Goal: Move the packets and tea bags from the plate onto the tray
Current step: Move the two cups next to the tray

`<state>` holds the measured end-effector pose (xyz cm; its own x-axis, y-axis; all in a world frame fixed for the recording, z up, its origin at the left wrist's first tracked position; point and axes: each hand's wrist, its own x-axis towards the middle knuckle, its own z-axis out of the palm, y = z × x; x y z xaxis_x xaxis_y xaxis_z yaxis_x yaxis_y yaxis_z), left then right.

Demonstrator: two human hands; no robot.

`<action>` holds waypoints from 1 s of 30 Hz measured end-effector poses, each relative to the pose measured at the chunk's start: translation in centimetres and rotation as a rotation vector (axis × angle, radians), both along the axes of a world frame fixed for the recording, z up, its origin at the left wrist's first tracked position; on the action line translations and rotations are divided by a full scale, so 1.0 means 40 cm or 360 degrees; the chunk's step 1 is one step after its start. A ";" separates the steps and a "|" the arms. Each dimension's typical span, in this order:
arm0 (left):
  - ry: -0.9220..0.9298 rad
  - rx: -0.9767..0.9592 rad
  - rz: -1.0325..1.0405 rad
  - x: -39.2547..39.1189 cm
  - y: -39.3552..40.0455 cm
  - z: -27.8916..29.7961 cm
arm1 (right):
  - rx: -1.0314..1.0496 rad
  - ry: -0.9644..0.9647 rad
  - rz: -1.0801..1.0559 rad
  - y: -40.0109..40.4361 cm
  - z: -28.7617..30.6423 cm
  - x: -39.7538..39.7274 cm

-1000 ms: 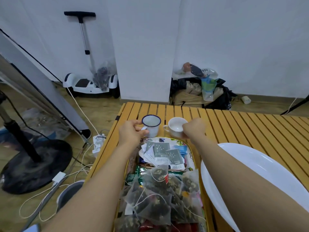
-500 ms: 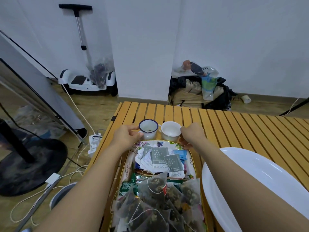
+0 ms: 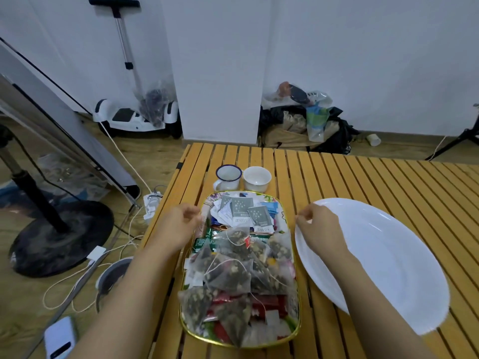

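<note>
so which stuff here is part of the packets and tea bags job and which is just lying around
Job:
plate, bare
tray
tea bags and packets, on the tray
left hand, right hand

Lying about:
mug
cup
phone
scooter
power strip

tray (image 3: 292, 257): heaped with tea bags (image 3: 228, 273) and packets (image 3: 242, 212), no bare floor showing
far side: blue-rimmed mug (image 3: 228, 176) and white cup (image 3: 257, 178) side by side, just beyond tray rim
right: white plate (image 3: 388, 263) close beside tray, narrow gap
left: table edge (image 3: 166, 203) near tray
open room: slatted tabletop (image 3: 363, 177) beyond plate
</note>
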<state>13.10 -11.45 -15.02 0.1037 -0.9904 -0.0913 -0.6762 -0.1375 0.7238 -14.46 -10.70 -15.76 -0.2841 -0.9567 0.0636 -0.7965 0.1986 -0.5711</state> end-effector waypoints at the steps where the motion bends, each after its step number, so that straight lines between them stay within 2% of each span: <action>1: 0.0017 0.0007 -0.0005 -0.002 0.027 -0.003 | 0.0021 -0.0016 0.0046 0.023 -0.008 0.003; 7: 0.0107 0.0051 0.0152 0.004 0.141 -0.018 | 0.0055 0.0016 0.0074 0.112 -0.017 0.036; 13: 0.0428 0.0108 0.0197 0.016 0.201 -0.017 | 0.0111 -0.0020 -0.0008 0.154 -0.003 0.001; 17: 0.0744 0.0181 0.0278 0.013 0.222 -0.019 | 0.0117 0.0023 0.0000 0.183 -0.004 0.015; 19: 0.0818 0.0206 0.0303 0.010 0.229 -0.019 | 0.0109 0.0187 0.0025 0.199 -0.006 0.028; 23: 0.0860 0.0209 0.0317 0.010 0.229 -0.025 | 0.0141 0.0767 0.0149 0.247 -0.019 0.054; 25: 0.0874 0.0201 0.0317 0.011 0.225 -0.028 | 0.0141 0.0868 0.0167 0.272 -0.031 0.051; 30: 0.0899 0.0236 0.0319 0.021 0.208 -0.041 | 0.0088 0.0887 0.0205 0.285 -0.048 0.030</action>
<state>13.96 -3.15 -16.66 0.1817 -0.9293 -0.3214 -0.1448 -0.3486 0.9260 -13.25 0.70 -17.66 -0.1029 -0.9875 0.1193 -0.9940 0.0976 -0.0493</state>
